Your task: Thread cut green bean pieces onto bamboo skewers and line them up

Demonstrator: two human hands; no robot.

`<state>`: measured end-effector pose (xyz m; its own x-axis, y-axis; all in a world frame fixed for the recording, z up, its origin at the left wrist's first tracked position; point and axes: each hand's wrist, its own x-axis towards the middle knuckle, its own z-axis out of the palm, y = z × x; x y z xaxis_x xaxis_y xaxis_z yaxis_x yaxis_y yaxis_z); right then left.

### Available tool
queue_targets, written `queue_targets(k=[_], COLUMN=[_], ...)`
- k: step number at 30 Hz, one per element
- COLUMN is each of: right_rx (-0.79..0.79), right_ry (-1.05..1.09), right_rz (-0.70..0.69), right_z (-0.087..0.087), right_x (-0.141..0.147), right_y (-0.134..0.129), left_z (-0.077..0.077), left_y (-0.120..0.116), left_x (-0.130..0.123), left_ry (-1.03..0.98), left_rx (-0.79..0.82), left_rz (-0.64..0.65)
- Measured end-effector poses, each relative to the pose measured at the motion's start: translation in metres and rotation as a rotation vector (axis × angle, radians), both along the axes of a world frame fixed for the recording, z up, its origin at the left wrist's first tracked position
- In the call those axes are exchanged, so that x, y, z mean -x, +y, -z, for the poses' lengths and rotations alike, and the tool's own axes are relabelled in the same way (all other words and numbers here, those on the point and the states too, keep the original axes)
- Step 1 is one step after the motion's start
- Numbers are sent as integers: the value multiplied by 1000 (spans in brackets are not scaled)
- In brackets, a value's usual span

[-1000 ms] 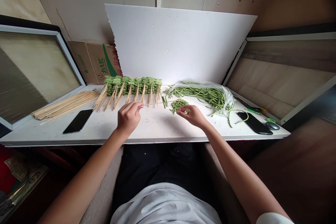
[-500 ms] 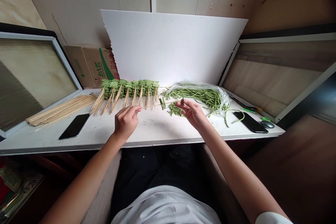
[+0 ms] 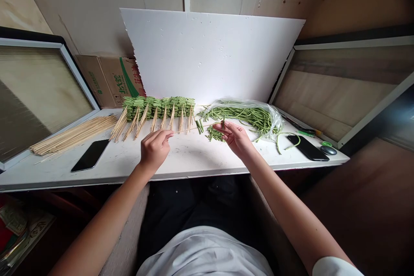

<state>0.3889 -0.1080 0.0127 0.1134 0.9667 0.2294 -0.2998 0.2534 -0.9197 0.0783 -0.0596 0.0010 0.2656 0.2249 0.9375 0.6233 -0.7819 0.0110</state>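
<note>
My left hand (image 3: 155, 148) is closed on one end of a thin wooden skewer (image 3: 185, 130). Short green bean pieces (image 3: 199, 127) sit crosswise on that skewer, between my hands. At the skewer's other end, my right hand (image 3: 235, 137) pinches another bean piece (image 3: 223, 122). Below and beside the right fingertips lies a small heap of cut bean pieces (image 3: 213, 133). Behind my left hand stand stacked bean skewers (image 3: 158, 108), their bare sticks pointing toward me.
Loose skewers (image 3: 73, 135) and a phone (image 3: 90, 155) lie left. Long beans (image 3: 249, 116) in a plastic bag, another phone (image 3: 308, 147) and a dark round object (image 3: 328, 150) are right. A white board (image 3: 210, 56) stands behind, a carton (image 3: 110, 77) at back left.
Both hands keep nearly the same pose. The bean piece in my right fingers has shifted very slightly left, along with the whole view.
</note>
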Motion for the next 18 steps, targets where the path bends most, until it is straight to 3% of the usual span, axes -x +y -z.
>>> queue_targets(k=[18], right_rx=[-12], right_ry=[-21], right_rz=[30], right_z=[-1], right_x=[2], right_y=[-1], left_z=[2], left_y=[2], left_x=[1], left_ry=[-6], left_rx=[61], left_rz=[-24])
